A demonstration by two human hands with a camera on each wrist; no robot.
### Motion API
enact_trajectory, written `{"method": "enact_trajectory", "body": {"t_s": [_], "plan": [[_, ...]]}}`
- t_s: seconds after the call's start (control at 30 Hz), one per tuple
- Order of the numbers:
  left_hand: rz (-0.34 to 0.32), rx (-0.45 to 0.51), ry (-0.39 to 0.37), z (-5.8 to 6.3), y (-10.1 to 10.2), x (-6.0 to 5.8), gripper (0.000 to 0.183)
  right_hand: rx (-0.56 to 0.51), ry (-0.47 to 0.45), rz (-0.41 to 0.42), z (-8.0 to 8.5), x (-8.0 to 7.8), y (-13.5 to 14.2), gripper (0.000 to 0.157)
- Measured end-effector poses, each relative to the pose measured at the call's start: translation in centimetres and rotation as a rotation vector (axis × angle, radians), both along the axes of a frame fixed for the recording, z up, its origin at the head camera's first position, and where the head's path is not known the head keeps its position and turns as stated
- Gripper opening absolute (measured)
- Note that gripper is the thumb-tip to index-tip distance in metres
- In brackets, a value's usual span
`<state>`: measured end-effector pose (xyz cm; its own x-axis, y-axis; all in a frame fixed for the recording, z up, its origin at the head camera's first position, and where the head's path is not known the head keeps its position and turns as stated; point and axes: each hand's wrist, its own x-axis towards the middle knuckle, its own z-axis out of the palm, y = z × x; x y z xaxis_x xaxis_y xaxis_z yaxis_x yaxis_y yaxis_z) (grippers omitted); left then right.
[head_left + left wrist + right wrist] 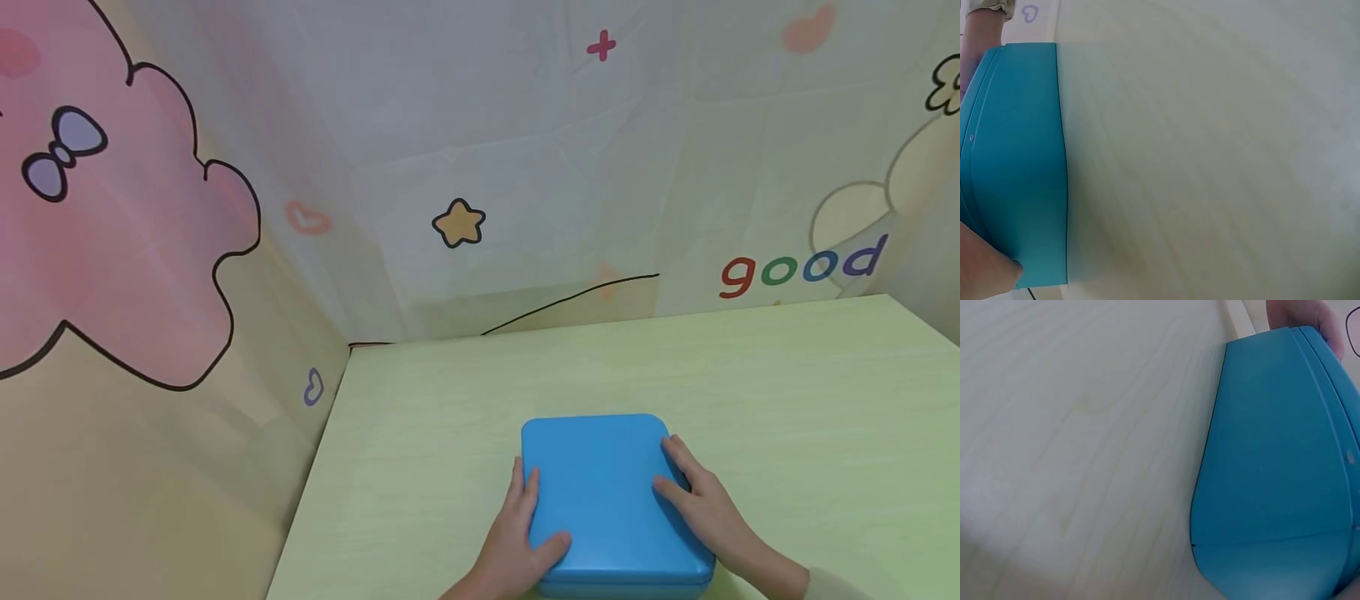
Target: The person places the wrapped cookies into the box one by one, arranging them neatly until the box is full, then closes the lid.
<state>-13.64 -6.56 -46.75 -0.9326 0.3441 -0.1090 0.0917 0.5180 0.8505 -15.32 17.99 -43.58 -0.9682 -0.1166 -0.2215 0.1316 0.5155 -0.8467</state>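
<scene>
A blue box (596, 496) with a rounded, closed lid stands at the front of the table. My left hand (517, 537) holds its left side, thumb on top of the lid and fingers along the edge. On the opposite side my right hand (708, 504) grips the box, its thumb over the lid's edge and its other fingers against the side. The left wrist view shows the box's smooth side wall (1019, 162) and a lid seam above it. A similar side wall (1275, 437) fills the right of the right wrist view. The inside of the box is hidden.
The pale green wood-grain table (420, 433) reaches back to a printed cloth backdrop (540, 167) with a star and the word "good". Another printed cloth (150, 467) hangs along the table's left edge.
</scene>
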Motion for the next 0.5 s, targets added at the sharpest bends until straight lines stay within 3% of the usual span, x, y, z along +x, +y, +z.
{"method": "enact_trajectory", "body": {"t_s": [0.5], "plan": [[-0.035,-0.036,0.002,-0.53,-0.05,0.57,0.090,0.054,0.005,0.014,-0.32,0.40,-0.12,0.070]]}}
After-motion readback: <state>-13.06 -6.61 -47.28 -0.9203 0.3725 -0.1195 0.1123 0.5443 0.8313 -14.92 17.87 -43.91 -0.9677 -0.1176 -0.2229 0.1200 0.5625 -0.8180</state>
